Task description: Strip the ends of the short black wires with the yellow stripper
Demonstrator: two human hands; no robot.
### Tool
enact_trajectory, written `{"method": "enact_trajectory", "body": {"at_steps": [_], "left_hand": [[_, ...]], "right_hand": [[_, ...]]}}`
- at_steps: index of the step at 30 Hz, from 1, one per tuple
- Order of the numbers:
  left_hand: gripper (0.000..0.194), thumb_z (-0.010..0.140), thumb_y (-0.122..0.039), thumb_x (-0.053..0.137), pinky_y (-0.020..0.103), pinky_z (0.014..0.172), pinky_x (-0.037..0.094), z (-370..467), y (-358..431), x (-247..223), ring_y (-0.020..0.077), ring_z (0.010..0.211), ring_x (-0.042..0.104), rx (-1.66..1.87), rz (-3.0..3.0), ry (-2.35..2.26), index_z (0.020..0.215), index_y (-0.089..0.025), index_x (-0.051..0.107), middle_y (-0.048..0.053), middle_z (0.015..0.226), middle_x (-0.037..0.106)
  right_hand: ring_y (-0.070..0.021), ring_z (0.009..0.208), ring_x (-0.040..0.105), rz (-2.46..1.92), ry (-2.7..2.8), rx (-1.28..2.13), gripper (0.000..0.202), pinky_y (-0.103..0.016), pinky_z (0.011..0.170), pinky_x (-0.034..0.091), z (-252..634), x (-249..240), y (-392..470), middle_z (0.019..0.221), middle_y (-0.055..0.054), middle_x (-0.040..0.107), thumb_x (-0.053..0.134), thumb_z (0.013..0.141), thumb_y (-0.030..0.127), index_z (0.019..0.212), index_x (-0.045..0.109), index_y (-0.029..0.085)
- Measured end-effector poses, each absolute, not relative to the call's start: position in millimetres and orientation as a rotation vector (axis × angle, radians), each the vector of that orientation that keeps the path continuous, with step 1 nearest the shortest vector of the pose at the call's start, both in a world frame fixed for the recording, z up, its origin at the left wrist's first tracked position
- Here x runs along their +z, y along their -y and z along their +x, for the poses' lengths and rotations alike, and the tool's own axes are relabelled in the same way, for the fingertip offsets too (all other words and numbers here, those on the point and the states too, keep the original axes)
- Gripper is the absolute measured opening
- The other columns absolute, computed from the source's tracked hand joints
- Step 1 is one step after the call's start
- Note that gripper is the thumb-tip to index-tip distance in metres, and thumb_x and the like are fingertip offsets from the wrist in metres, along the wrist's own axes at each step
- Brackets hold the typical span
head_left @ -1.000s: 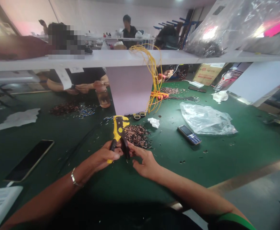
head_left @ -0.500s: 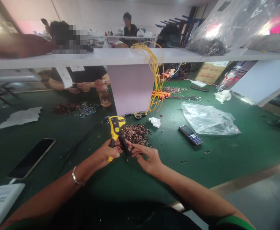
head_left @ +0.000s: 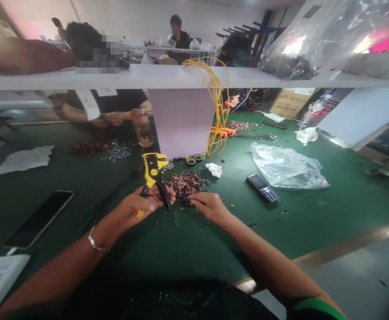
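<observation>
My left hand (head_left: 141,202) is wrapped round the handles of a yellow and black wire stripper (head_left: 152,171), whose jaws point away from me. Just right of the tool lies a heap of short dark wire pieces with coppery ends (head_left: 187,183). My right hand (head_left: 210,205) is at the heap's near right edge, thumb and fingertips pinched together. Whatever sits between those fingertips is too small to make out. A few loose wire bits are scattered on the green tabletop (head_left: 187,249) below the heap.
Behind the heap are black tape rolls (head_left: 190,162), crumpled tissue (head_left: 214,170) and hanging yellow wires (head_left: 214,102). A keypad phone (head_left: 263,187) and plastic bag (head_left: 287,165) lie right, a smartphone (head_left: 41,218) left. Across the table, a co-worker's hands (head_left: 112,119) are near another wire pile (head_left: 90,149).
My left hand and the wire stripper have shifted left and slightly up. My right hand has come away from the left and moved to the heap's edge, its fingers now pinched.
</observation>
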State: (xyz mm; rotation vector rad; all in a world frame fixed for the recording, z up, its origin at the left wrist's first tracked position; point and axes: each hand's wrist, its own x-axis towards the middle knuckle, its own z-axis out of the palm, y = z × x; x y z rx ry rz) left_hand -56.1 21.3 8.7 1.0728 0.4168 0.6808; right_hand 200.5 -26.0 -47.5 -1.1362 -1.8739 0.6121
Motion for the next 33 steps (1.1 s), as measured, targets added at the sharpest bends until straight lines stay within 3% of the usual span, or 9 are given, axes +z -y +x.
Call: {"method": "enact_trajectory", "body": {"at_steps": [5,8,16,23,33], "left_hand": [[0.059,0.047,-0.005,0.058,0.042,0.088,0.050,-53.9,-20.8,4.1,0.0273,0.097,0.065,0.653,1.086,-0.398,0.104,-0.012,0.069,0.013,0.105,0.071],[0.055,0.048,-0.007,0.057,0.043,0.087,0.050,-52.7,-18.4,6.9,0.0286,0.099,0.064,0.623,1.136,-0.389,0.101,-0.012,0.068,0.014,0.107,0.071],[0.057,0.054,-0.010,0.057,0.039,0.086,0.045,-49.6,-14.7,3.9,0.0279,0.099,0.062,0.557,1.147,-0.369,0.110,-0.012,0.065,0.015,0.106,0.070],[0.060,0.055,-0.005,0.063,0.040,0.087,0.046,-47.5,-13.5,-6.3,0.0258,0.095,0.064,0.530,1.026,-0.353,0.115,-0.014,0.061,0.011,0.100,0.068],[0.047,0.064,-0.018,0.069,0.044,0.084,0.050,-42.7,-13.4,-10.3,0.0237,0.085,0.063,0.507,0.955,-0.314,0.111,-0.015,0.063,0.011,0.097,0.064]], "right_hand": [[-0.0172,0.057,0.066,-1.286,1.598,0.740,0.024,-0.030,0.060,0.055,213.4,-39.6,23.9,0.065,-0.002,0.074,0.060,0.085,0.032,0.092,0.079,0.020],[-0.0138,0.047,0.055,-1.378,1.406,0.760,0.026,-0.027,0.049,0.049,216.9,-30.8,23.4,0.057,-0.001,0.068,0.062,0.081,0.035,0.087,0.079,0.017],[-0.0093,0.041,0.045,-1.331,1.260,0.855,0.025,-0.023,0.038,0.038,206.1,-16.6,36.4,0.057,0.000,0.066,0.064,0.078,0.037,0.086,0.078,0.017],[-0.0101,0.043,0.051,-1.325,1.261,0.686,0.021,-0.027,0.045,0.047,208.6,-17.8,42.3,0.065,-0.001,0.071,0.063,0.083,0.033,0.090,0.077,0.018],[-0.0154,0.051,0.061,-1.317,1.441,0.496,0.020,-0.030,0.056,0.053,206.0,-10.5,47.3,0.068,-0.004,0.073,0.061,0.084,0.031,0.083,0.078,0.020]]}}
